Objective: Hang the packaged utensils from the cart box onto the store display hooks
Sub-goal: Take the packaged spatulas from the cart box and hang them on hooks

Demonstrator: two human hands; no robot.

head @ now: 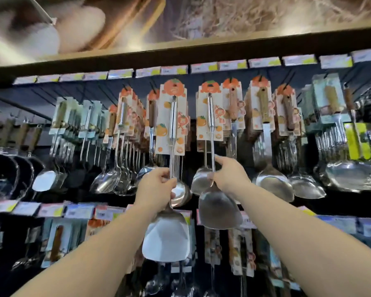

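- Left hand grips the shaft of a steel spatula, its card up at the display's top hook row.
- Right hand pinches a second spatula just beside it, under its own card.

Steel spatulas silver, shiny. Backing cards white with orange fruit print, orange tops. Shelf price tags white/yellow. Right-end cards pale teal, one yellow-green.

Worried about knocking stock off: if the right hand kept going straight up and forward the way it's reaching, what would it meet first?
Probably the orange-printed backing card of the spatula that the right hand holds, hanging with others just above. Depth is unclear from one view.
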